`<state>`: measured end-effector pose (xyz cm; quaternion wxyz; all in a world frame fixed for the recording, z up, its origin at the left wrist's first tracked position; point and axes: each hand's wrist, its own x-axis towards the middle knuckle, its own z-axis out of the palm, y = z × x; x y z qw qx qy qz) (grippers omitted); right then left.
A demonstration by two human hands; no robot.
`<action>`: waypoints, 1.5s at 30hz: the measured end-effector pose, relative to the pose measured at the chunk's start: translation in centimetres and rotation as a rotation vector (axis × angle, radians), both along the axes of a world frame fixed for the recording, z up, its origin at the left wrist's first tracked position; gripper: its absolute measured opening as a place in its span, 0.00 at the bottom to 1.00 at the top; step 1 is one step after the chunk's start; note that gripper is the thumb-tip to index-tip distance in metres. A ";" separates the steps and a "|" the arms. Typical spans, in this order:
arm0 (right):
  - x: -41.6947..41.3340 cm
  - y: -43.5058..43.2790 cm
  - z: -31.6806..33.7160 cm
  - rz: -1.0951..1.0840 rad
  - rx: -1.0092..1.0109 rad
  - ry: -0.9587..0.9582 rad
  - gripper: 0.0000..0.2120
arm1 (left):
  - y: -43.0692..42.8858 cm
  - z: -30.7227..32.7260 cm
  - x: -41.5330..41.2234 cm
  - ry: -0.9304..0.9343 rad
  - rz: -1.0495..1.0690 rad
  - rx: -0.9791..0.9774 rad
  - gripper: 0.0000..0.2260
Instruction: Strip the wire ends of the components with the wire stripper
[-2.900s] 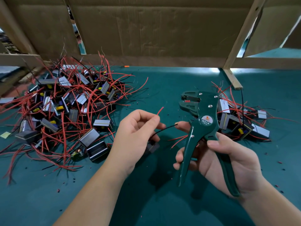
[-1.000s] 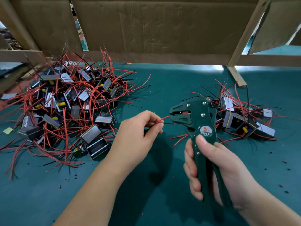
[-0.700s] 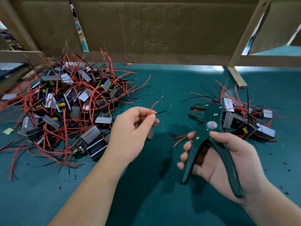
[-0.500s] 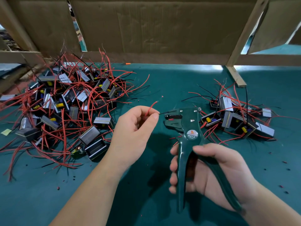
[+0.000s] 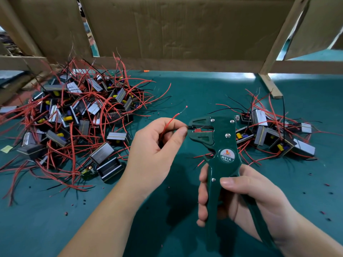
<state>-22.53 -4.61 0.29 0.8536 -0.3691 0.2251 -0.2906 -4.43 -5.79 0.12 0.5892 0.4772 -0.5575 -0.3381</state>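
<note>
Wire stripper (image 5: 225, 154) stands upright at lower centre in my right hand (image 5: 246, 197), grip curled round its handles. My left hand (image 5: 156, 151) pinches a red wire (image 5: 169, 121) beside its head. Farther up the bench (image 5: 194, 89), a big component pile (image 5: 74, 117) lies left, a smaller pile (image 5: 274, 134) right.

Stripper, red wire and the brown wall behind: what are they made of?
Stripper: glossy dark green body, painted metal or hard plastic, hard to tell; its silver rivets look like metal. Wire: smooth red coat, probably plastic; the thin pale strand near its tip looks like metal. Wall: matte brown cardboard, creased.
</note>
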 end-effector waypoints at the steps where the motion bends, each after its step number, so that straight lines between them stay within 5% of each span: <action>1: 0.0 0.0 0.0 0.004 -0.007 -0.015 0.22 | 0.0 0.1 0.0 0.004 0.003 -0.008 0.03; 30: -0.3 0.0 0.0 0.065 0.009 -0.077 0.19 | 0.3 -0.1 0.4 -0.051 -0.022 -0.053 0.05; 45: 0.3 0.6 -0.1 -0.066 0.001 0.052 0.19 | 0.1 -0.7 0.6 -0.176 0.021 -0.052 0.05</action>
